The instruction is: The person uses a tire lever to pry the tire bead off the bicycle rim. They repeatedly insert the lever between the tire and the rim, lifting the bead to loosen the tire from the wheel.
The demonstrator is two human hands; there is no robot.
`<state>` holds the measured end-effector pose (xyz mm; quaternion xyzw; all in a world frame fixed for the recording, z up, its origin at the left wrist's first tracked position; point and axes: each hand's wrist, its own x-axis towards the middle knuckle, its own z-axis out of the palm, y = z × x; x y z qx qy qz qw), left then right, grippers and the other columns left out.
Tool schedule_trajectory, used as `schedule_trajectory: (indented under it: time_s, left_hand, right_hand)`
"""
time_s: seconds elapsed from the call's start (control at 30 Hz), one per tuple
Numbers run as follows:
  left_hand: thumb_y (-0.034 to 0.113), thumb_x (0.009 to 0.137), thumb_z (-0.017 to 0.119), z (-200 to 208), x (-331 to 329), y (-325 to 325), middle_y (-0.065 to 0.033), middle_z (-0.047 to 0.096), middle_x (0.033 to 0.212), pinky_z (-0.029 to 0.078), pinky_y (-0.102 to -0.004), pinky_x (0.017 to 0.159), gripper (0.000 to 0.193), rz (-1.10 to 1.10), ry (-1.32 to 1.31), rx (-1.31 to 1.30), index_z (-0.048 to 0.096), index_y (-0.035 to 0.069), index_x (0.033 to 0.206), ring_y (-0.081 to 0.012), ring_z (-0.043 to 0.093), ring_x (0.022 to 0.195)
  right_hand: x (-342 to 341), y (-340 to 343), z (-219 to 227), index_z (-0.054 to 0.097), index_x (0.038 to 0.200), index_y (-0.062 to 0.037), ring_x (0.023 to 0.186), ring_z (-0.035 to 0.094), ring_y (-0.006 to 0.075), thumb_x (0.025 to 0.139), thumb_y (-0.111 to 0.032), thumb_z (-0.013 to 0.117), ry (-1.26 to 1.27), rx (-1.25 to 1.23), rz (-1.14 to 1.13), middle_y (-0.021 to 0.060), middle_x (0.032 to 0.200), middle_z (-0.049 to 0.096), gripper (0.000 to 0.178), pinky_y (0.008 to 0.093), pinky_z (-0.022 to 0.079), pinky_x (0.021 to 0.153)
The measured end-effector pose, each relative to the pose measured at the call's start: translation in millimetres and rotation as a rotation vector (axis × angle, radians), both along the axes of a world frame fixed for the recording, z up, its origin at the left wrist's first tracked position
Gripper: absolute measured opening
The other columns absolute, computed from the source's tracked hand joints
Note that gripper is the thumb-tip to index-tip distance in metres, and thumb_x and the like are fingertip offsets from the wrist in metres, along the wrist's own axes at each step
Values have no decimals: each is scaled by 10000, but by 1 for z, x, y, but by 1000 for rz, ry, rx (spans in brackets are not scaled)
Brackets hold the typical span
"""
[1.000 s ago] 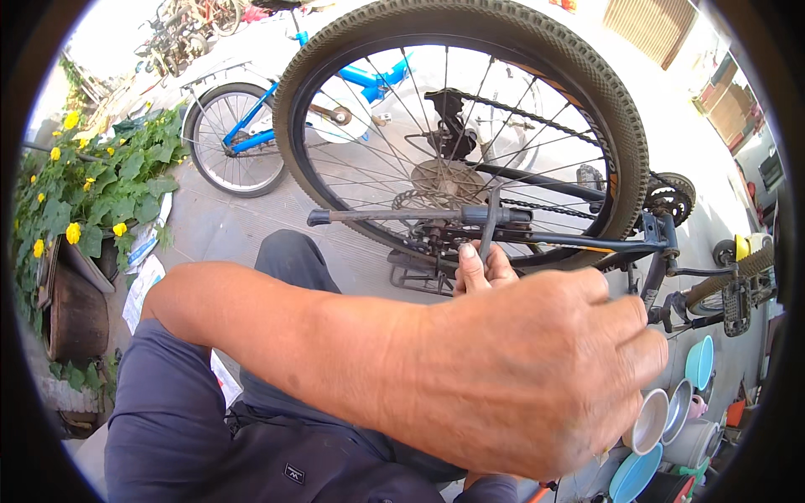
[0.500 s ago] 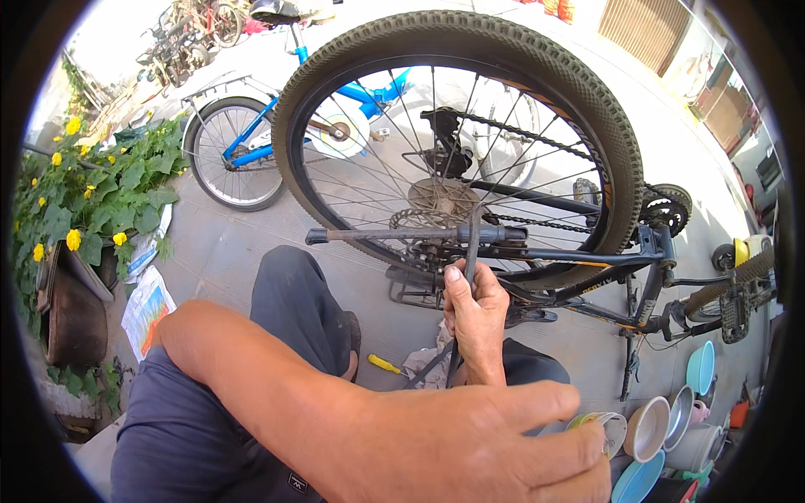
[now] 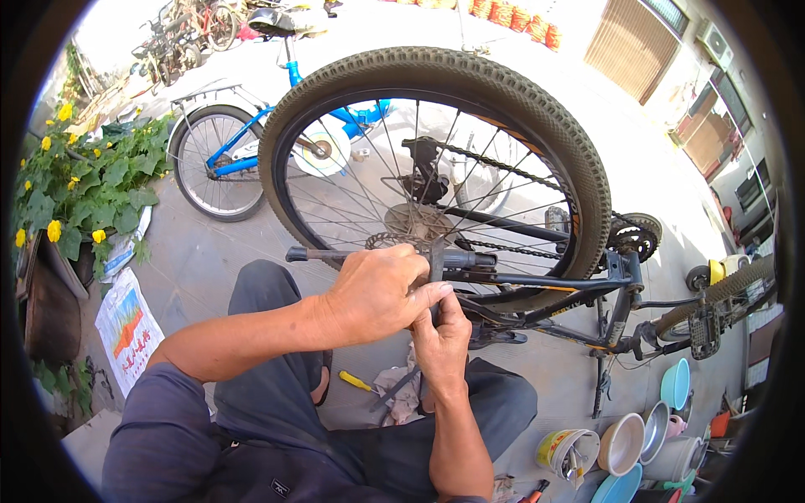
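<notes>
beyond the curled left hand (image 3: 373,293), hold unclear, looms a wheel (image 3: 418,220)! right hand (image 3: 443,345) pinches a dark strip (image 3: 437,261)!

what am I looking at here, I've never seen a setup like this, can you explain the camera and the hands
There's no machine: these are a person's bare hands. A wide fisheye camera on their head looks down, so straight edges bend near the rim. The right hand holds a flat dark strip; the left hand meets it there, but its fingers are partly hidden, so I can't tell its grip. Beyond them stands a bicycle wheel with a knobbly tyre. On the ground lie a yellow-handled tool and a crumpled cloth, with a bucket off to the right.
</notes>
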<state>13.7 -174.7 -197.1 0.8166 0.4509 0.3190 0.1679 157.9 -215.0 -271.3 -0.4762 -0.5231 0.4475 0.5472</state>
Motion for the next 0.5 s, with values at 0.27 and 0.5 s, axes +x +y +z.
schedule_trajectory:
  time_s: [0.27, 0.5]
  left_hand:
    - [212, 911, 706, 5, -15, 19, -81, 597, 647, 426, -318, 520, 287, 108, -259, -116, 672, -32, 764, -124, 545, 565]
    - [179, 953, 679, 38, -38, 35, -46, 632, 698, 470, -258, 578, 262, 111, -333, -66, 678, -44, 817, -79, 603, 652]
  right_hand:
    - [-13, -2, 4, 558, 1285, -19, 775, 673, 145, 869, -73, 782, -273, 120, -154, 111, 918, 701, 476, 284, 544, 682]
    - [-12, 6, 3, 624, 1174, 18, 674, 622, 160, 909, -43, 721, -492, 450, -363, 83, 840, 644, 289, 307, 515, 625]
